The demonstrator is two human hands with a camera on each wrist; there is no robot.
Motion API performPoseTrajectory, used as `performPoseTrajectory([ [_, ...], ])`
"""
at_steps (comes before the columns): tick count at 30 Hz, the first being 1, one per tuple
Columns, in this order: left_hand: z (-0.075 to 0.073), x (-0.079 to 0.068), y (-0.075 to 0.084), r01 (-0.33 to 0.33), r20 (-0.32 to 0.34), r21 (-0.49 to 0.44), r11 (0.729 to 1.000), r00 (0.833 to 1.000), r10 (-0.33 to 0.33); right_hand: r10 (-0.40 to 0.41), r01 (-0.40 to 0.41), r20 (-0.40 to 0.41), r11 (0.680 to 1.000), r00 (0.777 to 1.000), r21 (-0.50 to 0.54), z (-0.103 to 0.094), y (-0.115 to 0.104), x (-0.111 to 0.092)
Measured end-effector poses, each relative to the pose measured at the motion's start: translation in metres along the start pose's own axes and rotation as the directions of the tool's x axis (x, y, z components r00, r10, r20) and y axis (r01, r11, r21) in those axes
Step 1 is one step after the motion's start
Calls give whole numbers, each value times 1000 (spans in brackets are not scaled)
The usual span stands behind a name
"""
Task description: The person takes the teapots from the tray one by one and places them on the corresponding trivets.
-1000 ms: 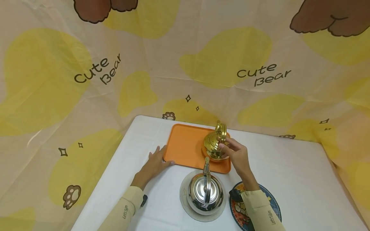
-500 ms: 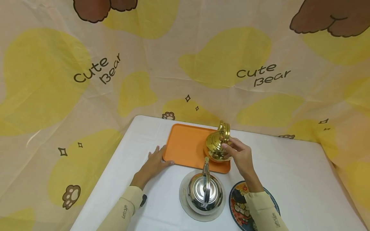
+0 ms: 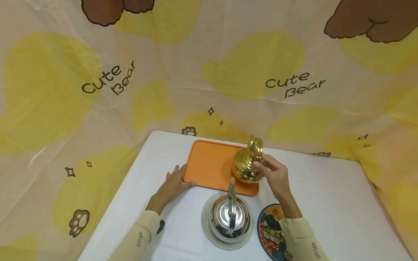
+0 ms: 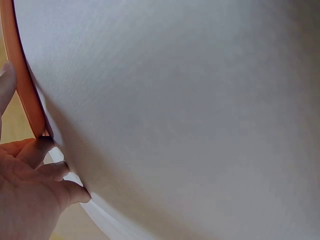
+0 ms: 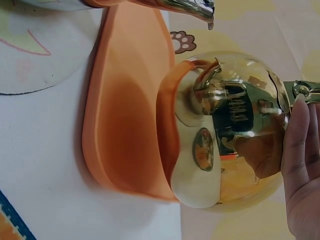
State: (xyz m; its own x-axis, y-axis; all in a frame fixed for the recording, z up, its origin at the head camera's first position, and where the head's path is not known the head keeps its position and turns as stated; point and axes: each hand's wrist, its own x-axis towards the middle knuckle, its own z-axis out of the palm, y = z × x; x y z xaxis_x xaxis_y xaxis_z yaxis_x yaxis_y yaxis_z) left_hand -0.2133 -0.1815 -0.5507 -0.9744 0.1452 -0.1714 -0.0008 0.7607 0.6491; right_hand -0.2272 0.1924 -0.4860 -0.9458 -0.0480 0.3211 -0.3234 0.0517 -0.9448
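Note:
My right hand holds a shiny gold kettle by its upright handle, over the right part of an orange tray. In the right wrist view, the kettle's rounded body shows beside the tray; whether its base touches the tray I cannot tell. My left hand rests at the tray's near left corner, thumb along the front edge and the other fingers spread by the left side. Its fingertips touch the tray's rim in the left wrist view.
A silver kettle stands on a pale round plate just in front of the tray. A colourful patterned plate lies to its right, partly under my right sleeve. The white table meets a printed cloth backdrop.
My right hand and the gold kettle have shifted slightly to the right over the tray. The left hand and the tray have stayed in place.

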Motion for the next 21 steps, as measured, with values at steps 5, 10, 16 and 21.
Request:
performPoseTrajectory([
  [5,-1,0,1,3,7,6,1000,1000,-3,-15,15,-9,1000,1000,17,-3,-4,-1],
  [10,-2,0,1,1,8,13,1000,1000,-1,-29,29,12,1000,1000,-1,-8,-8,-3],
  [16,-1,1,2,-28,3,15,1000,1000,28,-23,23,-14,1000,1000,0,-10,-14,-6],
  [21,-2,1,3,-27,6,18,999,1000,26,-24,24,-20,1000,999,-9,-13,-20,-8],
])
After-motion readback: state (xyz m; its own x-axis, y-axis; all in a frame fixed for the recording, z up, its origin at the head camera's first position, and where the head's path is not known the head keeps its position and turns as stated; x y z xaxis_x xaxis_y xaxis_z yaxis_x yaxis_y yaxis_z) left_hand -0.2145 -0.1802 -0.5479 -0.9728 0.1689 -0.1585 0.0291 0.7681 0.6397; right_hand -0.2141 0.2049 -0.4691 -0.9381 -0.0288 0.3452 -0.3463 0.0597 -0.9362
